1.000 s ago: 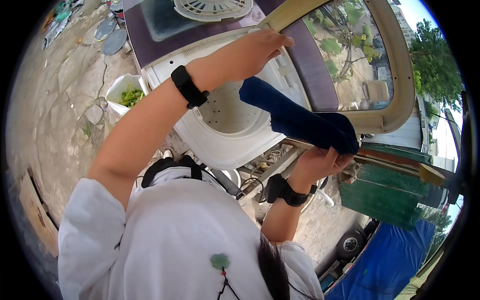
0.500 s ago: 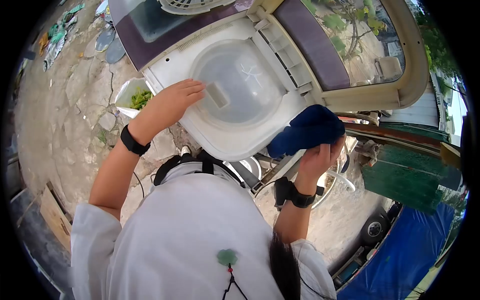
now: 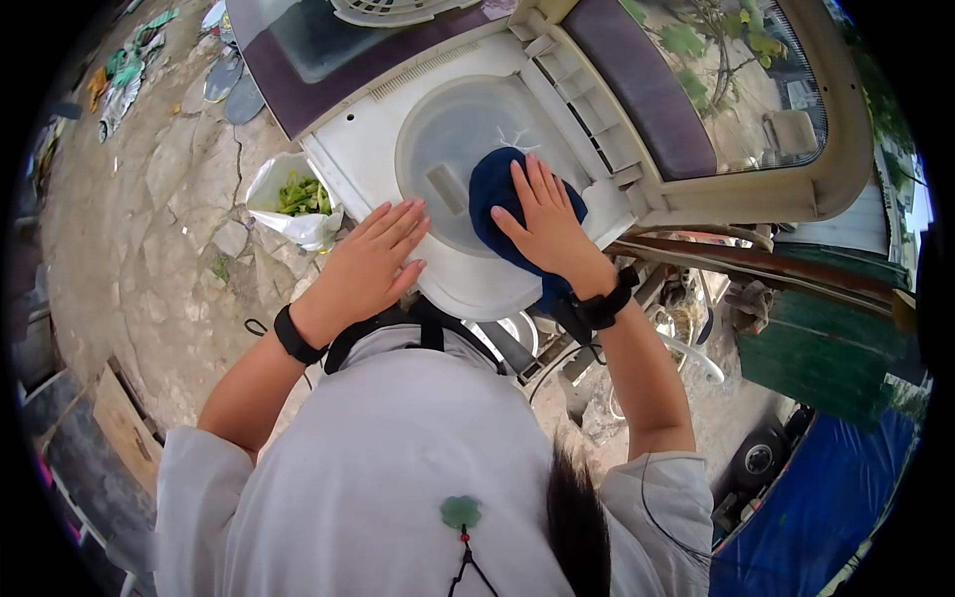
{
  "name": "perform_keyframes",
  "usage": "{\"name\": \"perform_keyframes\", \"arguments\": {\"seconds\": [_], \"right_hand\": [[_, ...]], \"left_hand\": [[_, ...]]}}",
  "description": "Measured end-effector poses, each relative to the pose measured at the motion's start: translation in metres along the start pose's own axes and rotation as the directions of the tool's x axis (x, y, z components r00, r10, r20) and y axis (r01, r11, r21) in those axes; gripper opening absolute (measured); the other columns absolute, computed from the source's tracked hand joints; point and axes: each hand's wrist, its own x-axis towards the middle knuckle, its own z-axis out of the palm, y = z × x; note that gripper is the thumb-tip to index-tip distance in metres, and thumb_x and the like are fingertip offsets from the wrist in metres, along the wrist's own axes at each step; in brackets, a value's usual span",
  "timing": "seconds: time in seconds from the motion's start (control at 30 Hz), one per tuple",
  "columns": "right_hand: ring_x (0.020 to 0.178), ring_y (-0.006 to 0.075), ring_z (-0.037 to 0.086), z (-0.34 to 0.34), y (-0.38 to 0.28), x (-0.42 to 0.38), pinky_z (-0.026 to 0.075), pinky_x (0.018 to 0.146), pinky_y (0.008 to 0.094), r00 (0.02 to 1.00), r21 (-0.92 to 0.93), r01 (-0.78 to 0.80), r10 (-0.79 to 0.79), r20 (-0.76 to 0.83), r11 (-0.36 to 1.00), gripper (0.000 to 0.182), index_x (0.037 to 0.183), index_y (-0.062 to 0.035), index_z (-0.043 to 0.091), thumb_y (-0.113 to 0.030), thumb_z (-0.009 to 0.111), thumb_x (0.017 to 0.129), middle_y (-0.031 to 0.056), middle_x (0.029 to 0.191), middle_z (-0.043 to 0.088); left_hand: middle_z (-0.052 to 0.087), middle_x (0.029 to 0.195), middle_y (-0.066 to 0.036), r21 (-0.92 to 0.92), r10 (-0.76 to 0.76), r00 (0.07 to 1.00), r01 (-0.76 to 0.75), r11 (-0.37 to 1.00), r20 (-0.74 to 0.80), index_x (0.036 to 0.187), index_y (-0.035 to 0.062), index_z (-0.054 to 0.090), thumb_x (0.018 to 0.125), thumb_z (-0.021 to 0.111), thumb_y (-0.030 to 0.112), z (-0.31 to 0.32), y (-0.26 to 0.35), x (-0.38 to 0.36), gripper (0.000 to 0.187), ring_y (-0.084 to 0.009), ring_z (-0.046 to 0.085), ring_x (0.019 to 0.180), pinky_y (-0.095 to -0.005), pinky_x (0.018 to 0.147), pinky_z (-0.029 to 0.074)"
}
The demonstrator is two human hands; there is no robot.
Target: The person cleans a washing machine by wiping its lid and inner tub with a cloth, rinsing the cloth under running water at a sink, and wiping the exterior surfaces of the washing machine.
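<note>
A dark blue cloth (image 3: 489,204) lies bunched on the round translucent inner lid (image 3: 423,129) of a washing machine (image 3: 358,149). My right hand (image 3: 547,224) rests flat on top of that cloth, fingers stretched out and slightly spread. Part of the cloth trails down past the machine's front edge by my right wrist. At the machine's near left edge is my left hand (image 3: 373,261), open and palm down, its fingers pointing toward the lid. A pale rectangular recess (image 3: 447,189) shows on the lid between my two hands.
The machine's raised outer cover (image 3: 637,90) stands at the right. A white bag with green leaves (image 3: 298,199) sits left of the machine on cracked ground (image 3: 169,249). To the right are green boards (image 3: 826,348), a blue tarp (image 3: 816,497) and a wheel (image 3: 758,458).
My right hand has brought the blue cloth from beside the machine's right edge onto the inner lid and now lies flat over it. My left hand has shifted back toward my body.
</note>
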Motion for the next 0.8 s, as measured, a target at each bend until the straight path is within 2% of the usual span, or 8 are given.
{"name": "perform_keyframes", "arguments": {"seconds": [0.03, 0.13, 0.23, 0.37, 0.5, 0.57, 0.7, 0.8], "right_hand": [[0.146, 0.0374, 0.021, 0.007, -0.001, 0.003, 0.021, 0.117, 0.0472, 0.995, -0.181, 0.065, -0.077, -0.06, 0.981, 0.072, 0.15, 0.0002, 0.027, -0.043, 0.049, 0.097, 0.0252, 0.155, 0.025], [0.145, 0.0363, 0.023, 0.015, 0.015, 0.037, 0.022, 0.117, 0.0478, 0.989, -0.187, 0.091, -0.111, -0.097, 0.978, 0.07, 0.148, 0.0014, 0.029, -0.041, 0.049, 0.096, 0.0239, 0.155, 0.025], [0.146, 0.0363, 0.021, 0.024, 0.027, 0.087, 0.02, 0.117, 0.0485, 0.975, -0.128, -0.005, -0.024, -0.222, 0.992, 0.068, 0.147, 0.0042, 0.029, -0.038, 0.048, 0.097, 0.0242, 0.156, 0.022], [0.146, 0.0363, 0.02, 0.044, -0.006, 0.148, 0.013, 0.115, 0.0593, 0.85, 0.079, -0.281, 0.286, -0.443, 0.957, 0.067, 0.149, 0.004, 0.026, -0.037, 0.043, 0.098, 0.0244, 0.157, 0.022], [0.146, 0.0342, 0.022, 0.043, -0.035, 0.131, 0.012, 0.118, 0.0539, 0.979, -0.024, 0.122, -0.124, -0.162, 0.992, 0.063, 0.151, -0.0053, 0.026, -0.039, 0.04, 0.1, 0.0177, 0.157, 0.026], [0.145, 0.0327, 0.024, 0.041, -0.05, 0.091, 0.015, 0.118, 0.0508, 0.894, -0.022, 0.447, -0.447, -0.004, 0.894, 0.057, 0.15, -0.0072, 0.031, -0.033, 0.041, 0.1, 0.0163, 0.156, 0.029], [0.144, 0.0271, 0.03, 0.015, -0.025, 0.085, 0.021, 0.118, 0.043, 0.865, -0.026, 0.502, -0.502, 0.003, 0.864, 0.048, 0.145, -0.0101, 0.041, -0.021, 0.044, 0.098, 0.0127, 0.154, 0.035], [0.146, 0.0309, 0.023, 0.009, 0.035, 0.128, 0.018, 0.119, 0.0425, 0.941, -0.211, 0.268, -0.302, -0.152, 0.94, 0.062, 0.154, -0.0132, 0.023, -0.021, 0.044, 0.096, 0.0125, 0.158, 0.025]], "left_hand": [[0.037, 0.151, -0.017, -0.003, 0.0, 1.0, 0.0, 1.0, -0.003, 0.141, 0.0001, 0.044, 0.095, 0.053, 0.021, 0.0, -0.001, 0.0, 0.051, -0.0311, 0.033, 0.141, -0.045, 0.118, 0.024], [0.036, 0.152, -0.017, -0.013, -0.002, 1.0, 0.002, 1.0, -0.008, 0.141, -0.0001, 0.044, 0.095, 0.053, 0.022, 0.001, 0.0, 0.001, 0.051, -0.0309, 0.033, 0.141, -0.0451, 0.118, 0.023], [0.036, 0.152, -0.017, -0.016, -0.012, 1.0, 0.012, 1.0, -0.008, 0.141, 0.0001, 0.044, 0.095, 0.053, 0.023, 0.002, 0.003, 0.002, 0.051, -0.0308, 0.032, 0.142, -0.0453, 0.119, 0.022], [0.036, 0.152, -0.017, -0.021, -0.017, 1.0, 0.017, 1.0, -0.015, 0.141, -0.0002, 0.044, 0.096, 0.052, 0.023, 0.003, 0.002, 0.003, 0.051, -0.0308, 0.032, 0.142, -0.0456, 0.119, 0.022], [0.037, 0.151, -0.017, -0.026, -0.024, 1.0, 0.023, 0.999, -0.02, 0.14, -0.0005, 0.045, 0.095, 0.053, 0.021, 0.003, -0.001, 0.0, 0.051, -0.0309, 0.033, 0.141, -0.0457, 0.118, 0.022], [0.038, 0.151, -0.017, -0.004, -0.033, 0.999, 0.033, 0.999, 0.042, 0.14, -0.0004, 0.045, 0.094, 0.054, 0.02, 0.003, -0.003, -0.001, 0.051, -0.0309, 0.034, 0.141, -0.0456, 0.118, 0.024], [0.038, 0.15, -0.016, -0.02, 0.004, 1.0, -0.004, 1.0, -0.024, 0.14, -0.0001, 0.045, 0.092, 0.055, 0.018, 0.002, -0.004, -0.002, 0.052, -0.0308, 0.036, 0.139, -0.0454, 0.117, 0.025], [0.038, 0.151, -0.016, -0.074, -0.01, 0.999, 0.008, 0.997, -0.038, 0.14, 0.0003, 0.044, 0.092, 0.055, 0.017, 0.003, -0.005, 0.001, 0.052, -0.0307, 0.036, 0.14, -0.0452, 0.117, 0.025]]}}
